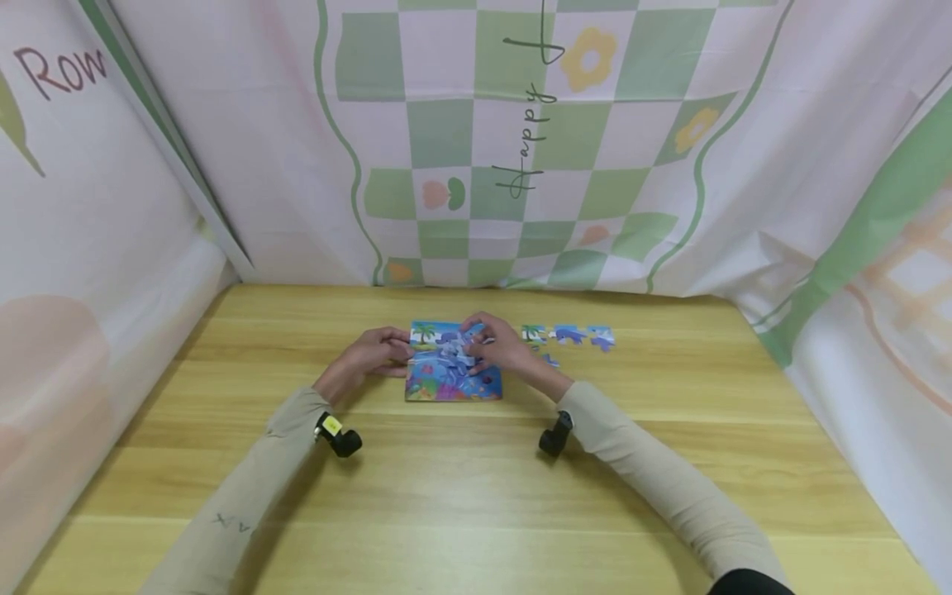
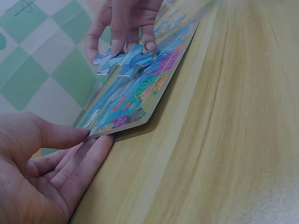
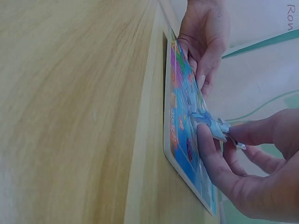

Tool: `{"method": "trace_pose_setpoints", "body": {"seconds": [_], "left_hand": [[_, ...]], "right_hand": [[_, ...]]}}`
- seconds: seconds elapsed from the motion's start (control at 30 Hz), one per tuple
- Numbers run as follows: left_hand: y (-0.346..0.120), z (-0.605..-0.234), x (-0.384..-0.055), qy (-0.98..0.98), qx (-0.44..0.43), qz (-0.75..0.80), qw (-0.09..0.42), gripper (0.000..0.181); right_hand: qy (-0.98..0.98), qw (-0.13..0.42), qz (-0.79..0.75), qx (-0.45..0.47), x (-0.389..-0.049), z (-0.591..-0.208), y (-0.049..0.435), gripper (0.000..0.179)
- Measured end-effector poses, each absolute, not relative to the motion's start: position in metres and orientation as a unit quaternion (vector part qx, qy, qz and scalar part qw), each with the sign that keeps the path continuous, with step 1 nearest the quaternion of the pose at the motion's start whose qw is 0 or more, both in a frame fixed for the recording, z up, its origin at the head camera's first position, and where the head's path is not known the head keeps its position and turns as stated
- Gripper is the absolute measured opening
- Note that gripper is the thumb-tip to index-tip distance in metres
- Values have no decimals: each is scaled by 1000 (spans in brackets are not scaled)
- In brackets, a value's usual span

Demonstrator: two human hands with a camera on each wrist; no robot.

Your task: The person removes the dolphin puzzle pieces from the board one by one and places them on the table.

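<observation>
A jigsaw board (image 1: 454,390) printed with a colourful undersea picture lies on the wooden table. My left hand (image 1: 369,353) pinches its left edge, the thumb on top and the fingers underneath, as the left wrist view shows. Over the middle of the board, my right hand (image 1: 497,343) holds light-blue jigsaw pieces (image 2: 126,61) between thumb and fingertips. In the right wrist view these pieces (image 3: 212,125) are tilted, their lower end close to the board's surface. The fingers hide part of the board's upper right in the head view.
Right of the board lie several loose jigsaw pieces: one with a palm tree (image 1: 533,333), a blue-purple one (image 1: 568,334), another at the far right (image 1: 602,337) and a small one (image 1: 550,360) by the right wrist. A patterned curtain (image 1: 506,149) hangs behind the table.
</observation>
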State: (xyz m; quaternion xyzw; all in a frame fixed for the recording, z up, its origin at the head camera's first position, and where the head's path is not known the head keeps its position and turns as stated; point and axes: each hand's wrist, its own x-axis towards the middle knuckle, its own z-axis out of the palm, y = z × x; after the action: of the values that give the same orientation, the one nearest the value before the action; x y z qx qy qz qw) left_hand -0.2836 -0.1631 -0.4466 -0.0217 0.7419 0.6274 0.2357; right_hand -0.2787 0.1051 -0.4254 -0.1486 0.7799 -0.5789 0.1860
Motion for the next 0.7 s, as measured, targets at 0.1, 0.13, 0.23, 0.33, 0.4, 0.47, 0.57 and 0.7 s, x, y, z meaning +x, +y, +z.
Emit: {"method": "trace_pose_setpoints", "body": {"seconds": [0.1, 0.13, 0.23, 0.33, 0.4, 0.47, 0.57, 0.7], "left_hand": [[-163, -447, -284, 740, -22, 629, 236, 45], [-163, -447, -283, 740, -23, 630, 236, 45], [-163, -447, -284, 741, -22, 629, 235, 45], [-163, -447, -284, 741, -23, 629, 235, 45], [-163, -448, -284, 741, -24, 629, 235, 45], [-163, -448, -284, 741, -25, 629, 234, 46], [-163, -448, -284, 743, -26, 627, 232, 46], [-163, -448, -284, 745, -25, 625, 231, 46]], "right_hand": [[783, 182, -576, -148, -279, -426, 108, 29], [784, 182, -576, -147, -280, -426, 109, 29], [786, 182, -573, -144, -280, -424, 112, 28], [787, 184, -572, -139, -281, -423, 115, 29], [787, 185, -572, -136, -282, -421, 118, 29], [784, 187, -577, -129, -283, -420, 120, 29], [782, 191, -581, -121, -284, -418, 124, 31], [785, 191, -578, -117, -285, -415, 132, 32]]}}
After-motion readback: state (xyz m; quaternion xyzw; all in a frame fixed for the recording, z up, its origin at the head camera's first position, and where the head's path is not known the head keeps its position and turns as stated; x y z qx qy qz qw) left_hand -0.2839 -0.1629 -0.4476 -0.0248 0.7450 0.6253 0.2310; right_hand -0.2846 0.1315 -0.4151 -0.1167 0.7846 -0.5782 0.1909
